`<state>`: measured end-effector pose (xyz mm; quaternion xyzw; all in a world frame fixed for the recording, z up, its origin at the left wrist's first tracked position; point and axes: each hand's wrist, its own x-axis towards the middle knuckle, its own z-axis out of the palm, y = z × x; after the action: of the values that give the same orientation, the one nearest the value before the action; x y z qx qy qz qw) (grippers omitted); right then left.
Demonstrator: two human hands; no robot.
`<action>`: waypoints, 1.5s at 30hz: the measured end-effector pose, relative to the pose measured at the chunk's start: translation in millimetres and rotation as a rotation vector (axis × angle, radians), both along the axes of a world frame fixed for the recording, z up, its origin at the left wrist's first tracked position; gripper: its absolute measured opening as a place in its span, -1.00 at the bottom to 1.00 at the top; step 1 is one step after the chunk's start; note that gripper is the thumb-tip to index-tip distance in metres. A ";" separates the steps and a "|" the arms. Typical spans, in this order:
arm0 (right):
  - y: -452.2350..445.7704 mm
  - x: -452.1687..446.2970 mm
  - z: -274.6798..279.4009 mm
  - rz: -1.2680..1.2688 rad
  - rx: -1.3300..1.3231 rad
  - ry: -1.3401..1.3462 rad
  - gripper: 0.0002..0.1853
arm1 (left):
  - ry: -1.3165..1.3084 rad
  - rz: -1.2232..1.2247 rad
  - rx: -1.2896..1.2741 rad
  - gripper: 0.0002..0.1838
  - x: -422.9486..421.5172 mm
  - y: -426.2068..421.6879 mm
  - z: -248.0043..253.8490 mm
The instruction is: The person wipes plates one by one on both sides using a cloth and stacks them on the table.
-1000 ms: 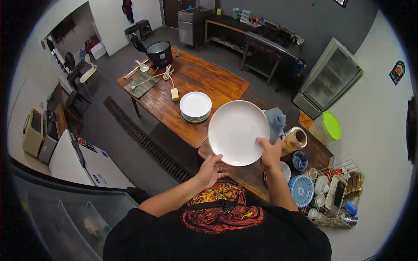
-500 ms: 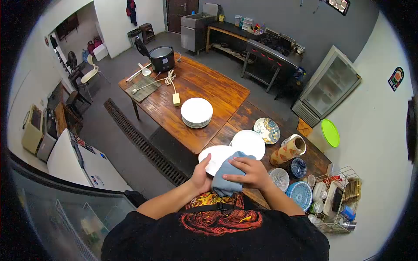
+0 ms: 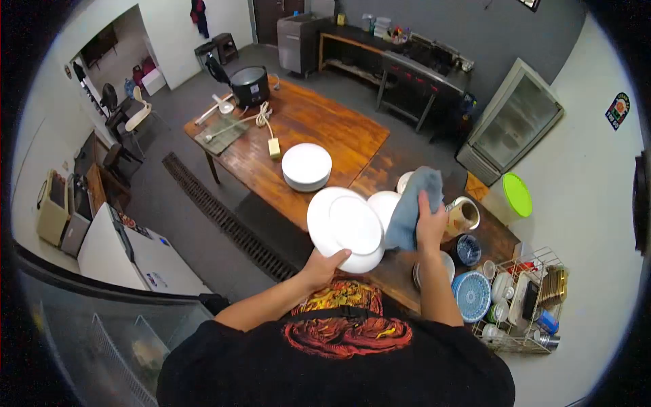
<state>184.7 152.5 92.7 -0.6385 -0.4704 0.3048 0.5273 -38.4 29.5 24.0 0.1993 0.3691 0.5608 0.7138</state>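
Note:
A white plate (image 3: 324, 216) is gripped at its near edge by my left hand (image 3: 325, 268), thumb on top. It is tilted up, and a round ring shows on the face toward me. My right hand (image 3: 431, 227) is closed on a blue-grey cloth (image 3: 410, 210), held up to the right of the plate and apart from it. Behind the held plate, another white plate (image 3: 384, 203) is partly hidden. Further off on the wooden table (image 3: 339, 119) stands a neat stack of white plates (image 3: 306, 164).
On the right are a cardboard roll (image 3: 462, 216), dark bowls (image 3: 467, 249), a blue patterned plate (image 3: 471, 296) and a wire rack (image 3: 542, 268) of dishes. A rice cooker (image 3: 249, 88) and a power strip (image 3: 274, 148) sit on the far table. Left lies a floor grate (image 3: 217, 210).
The cloth has come off the plate and moved up and right with my right hand. My left hand has turned the plate, so its ringed face now shows.

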 end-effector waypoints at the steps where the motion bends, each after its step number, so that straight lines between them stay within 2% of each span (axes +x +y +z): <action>1: 2.3 -7.1 6.8 -0.061 0.073 -0.012 -0.48 | 0.107 -0.009 0.080 -0.30 1.1 -2.8 -0.4; 2: -0.4 -14.4 14.3 -0.054 0.044 -0.077 -0.48 | 0.214 -0.018 0.166 -0.31 1.7 -2.7 0.5; 4: -7.4 -34.5 20.0 0.057 0.170 -0.147 -0.57 | 0.431 -0.042 0.350 -0.34 1.3 0.5 3.7; 6: -3.2 -49.7 4.0 0.275 0.342 -0.377 -0.68 | 0.464 -0.088 0.353 -0.36 -0.2 1.6 8.7; 7: -7.1 -57.9 1.0 0.375 0.470 -0.573 -0.63 | 0.496 -0.128 0.360 -0.38 -0.6 1.3 11.4; 9: -25.0 -80.1 9.7 0.626 0.416 -0.774 -0.55 | 0.559 -0.203 0.373 -0.43 -1.2 0.4 14.0; 12: -45.3 -88.6 26.5 0.878 0.638 -0.775 -0.42 | 0.666 -0.196 0.460 -0.46 -0.6 3.4 8.7; 14: -42.8 -84.0 30.6 0.991 0.690 -0.726 -0.36 | 0.775 -0.194 0.546 -0.49 -2.0 4.5 5.8; 15: -38.6 -79.9 29.6 1.017 0.652 -0.725 -0.41 | 0.773 -0.193 0.542 -0.49 -3.7 3.1 6.0; 17: -23.4 -75.5 24.6 1.040 0.605 -0.734 -0.45 | 0.649 -0.219 0.450 -0.49 -6.9 -0.1 9.7; 19: -6.9 -70.1 14.9 0.878 0.465 -0.692 -0.60 | 0.520 -0.254 0.362 -0.48 -5.3 -2.5 13.0; 24: 2.9 -75.6 0.3 0.819 0.424 -0.634 -0.69 | 0.577 -0.228 0.412 -0.48 -4.0 -4.2 19.1; 25: -4.7 -78.7 8.0 0.906 0.429 -0.596 -0.67 | 0.580 -0.220 0.412 -0.48 -4.4 -2.2 11.8; 27: -32.8 -83.4 30.9 1.001 0.426 -0.547 -0.65 | 0.232 -0.183 0.306 -0.49 -1.6 -5.5 -27.2; 29: -48.9 -86.7 47.4 1.276 0.661 -0.627 -0.59 | -0.115 -0.146 0.203 -0.49 0.3 -7.0 -54.8; 30: -46.8 -86.7 42.1 1.272 0.692 -0.632 -0.56 | -0.109 -0.146 0.206 -0.49 -1.6 -3.0 -49.2; 32: -34.0 -81.7 27.8 1.266 0.728 -0.630 -0.54 | 0.296 -0.256 0.311 -0.50 -8.3 6.0 -33.1; 34: -9.3 -74.5 17.5 1.200 0.567 -0.557 -0.56 | 0.706 -0.361 0.402 -0.50 -13.6 7.9 -13.8; 35: 0.9 -77.4 7.3 1.197 0.576 -0.554 -0.56 | 0.714 -0.359 0.406 -0.50 -14.3 6.7 -5.2; 39: 42.2 -82.9 -30.8 0.747 0.531 -0.464 -0.71 | 0.620 -0.253 0.343 -0.49 -7.5 0.1 21.1; 41: 22.8 -87.9 -18.5 0.789 0.467 -0.523 -0.70 | 0.593 -0.252 0.336 -0.50 -6.0 2.7 19.7; 42: 9.3 -94.0 -9.2 0.855 0.491 -0.435 -0.69 | 0.598 -0.246 0.354 -0.50 -6.0 4.4 15.0; 44: -24.3 -96.2 18.5 1.064 0.426 -0.475 -0.64 | 0.777 -0.204 0.633 -0.52 -7.4 11.1 -9.8; 45: -28.3 -99.4 22.5 1.074 0.552 -0.560 -0.64 | 1.008 -0.161 0.757 -0.52 -3.0 14.4 -51.7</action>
<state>85.3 124.2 115.2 -0.2122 -0.9032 0.2161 0.3041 -41.4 44.0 -27.7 0.7045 0.4197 0.4342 0.3727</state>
